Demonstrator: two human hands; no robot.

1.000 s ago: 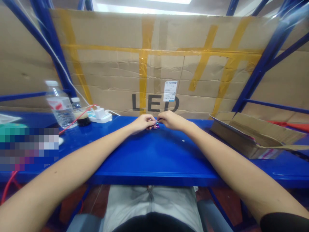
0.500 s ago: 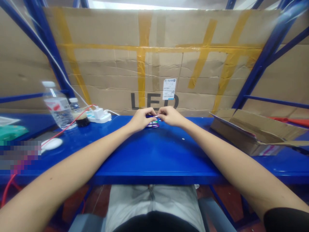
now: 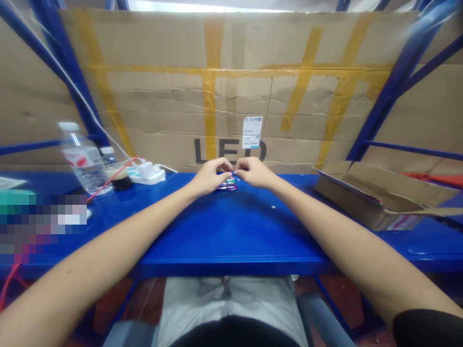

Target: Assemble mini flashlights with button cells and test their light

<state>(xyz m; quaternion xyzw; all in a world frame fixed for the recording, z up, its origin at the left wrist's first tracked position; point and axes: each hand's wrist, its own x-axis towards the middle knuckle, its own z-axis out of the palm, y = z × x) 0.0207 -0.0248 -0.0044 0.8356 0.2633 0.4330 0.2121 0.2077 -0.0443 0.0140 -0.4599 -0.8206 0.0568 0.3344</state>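
Both arms stretch out over a blue table (image 3: 231, 231). My left hand (image 3: 211, 176) and my right hand (image 3: 253, 172) meet at its far side, fingertips pinched together on a small thing between them that I cannot make out. Just under the fingertips lie a few small shiny purple and green pieces (image 3: 227, 184) on the table. The fingers of both hands are curled closed.
A taped cardboard wall marked LED (image 3: 231, 96) stands behind the table. At the left are a water bottle (image 3: 81, 159), a dark cup (image 3: 121, 176), a white power strip (image 3: 146, 173) and a red cable (image 3: 104, 185). An open cardboard box (image 3: 379, 202) lies at the right.
Both hands have lifted slightly off the table and drawn closer together, pinching above the small purple pieces, which now lie visible beneath them.
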